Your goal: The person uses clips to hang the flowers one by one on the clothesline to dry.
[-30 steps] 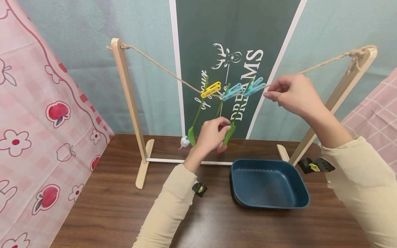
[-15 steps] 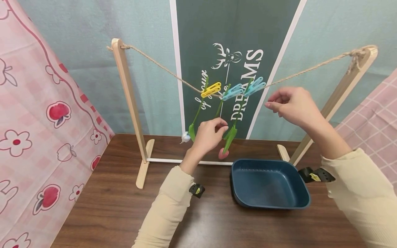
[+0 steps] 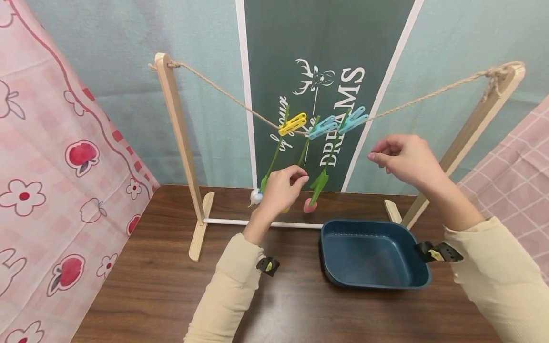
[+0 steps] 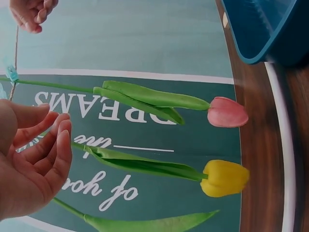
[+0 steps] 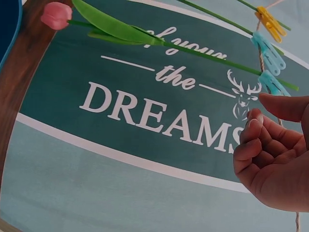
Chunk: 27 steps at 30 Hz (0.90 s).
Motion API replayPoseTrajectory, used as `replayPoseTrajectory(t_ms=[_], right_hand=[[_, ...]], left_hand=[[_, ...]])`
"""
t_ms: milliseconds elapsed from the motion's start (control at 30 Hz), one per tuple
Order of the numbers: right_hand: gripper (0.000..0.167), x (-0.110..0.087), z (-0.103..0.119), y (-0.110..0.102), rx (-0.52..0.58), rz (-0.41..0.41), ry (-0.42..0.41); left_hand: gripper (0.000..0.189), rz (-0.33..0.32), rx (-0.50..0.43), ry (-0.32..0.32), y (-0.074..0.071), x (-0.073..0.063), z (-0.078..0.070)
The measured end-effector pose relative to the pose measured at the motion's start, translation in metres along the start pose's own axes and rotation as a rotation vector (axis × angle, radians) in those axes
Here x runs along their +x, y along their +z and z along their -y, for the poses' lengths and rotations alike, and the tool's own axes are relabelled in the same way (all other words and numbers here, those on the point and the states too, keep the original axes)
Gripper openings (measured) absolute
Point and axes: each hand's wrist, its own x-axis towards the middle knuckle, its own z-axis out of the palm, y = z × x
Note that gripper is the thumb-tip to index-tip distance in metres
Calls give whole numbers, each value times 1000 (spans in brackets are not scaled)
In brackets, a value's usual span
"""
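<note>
Three artificial tulips hang head down from a sagging rope (image 3: pixel 223 92). A yellow clothespin (image 3: pixel 293 124) grips the stem of the white-blue tulip (image 3: pixel 256 196). Light blue clothespins hold the others: one (image 3: pixel 322 127) the yellow tulip (image 4: pixel 225 179), the other (image 3: pixel 354 120) the pink tulip (image 3: pixel 310 205). My left hand (image 3: pixel 280 190), fingers loosely curled around nothing, is in front of the yellow tulip, hiding most of it in the head view. Whether it touches that stem, I cannot tell. Below the rope's right half, my right hand (image 3: pixel 405 155) hovers, loosely curled and holding nothing.
Wooden posts, left (image 3: pixel 180 138) and right (image 3: pixel 472 138), carry the rope, joined low down by a white bar (image 3: pixel 227 222). A dark blue basin (image 3: pixel 373 255) stands on the brown table (image 3: pixel 300 305) at the right. Behind hangs a printed curtain (image 3: pixel 274 47).
My right hand has left the rope and moved down. The left hand has come away from the pink tulip's leaf and shifted left; the pink tulip now hangs free.
</note>
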Motion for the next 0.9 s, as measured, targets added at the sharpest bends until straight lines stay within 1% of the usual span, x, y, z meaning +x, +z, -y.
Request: replayPoseTrajectory(t_ms=[267, 533, 733, 900], right_hand=[[21, -5, -8, 8, 6, 7, 14], [24, -11, -24, 20, 23, 48, 7], [23, -17, -36, 28, 33, 66, 0], [25, -23, -44, 34, 39, 76, -1]], left_hand=[[9, -3, -10, -8, -3, -6, 7], [10, 5, -25, -40, -6, -12, 15], [11, 5, 3, -85, -7, -16, 21], [11, -11, 23, -97, -8, -19, 26]])
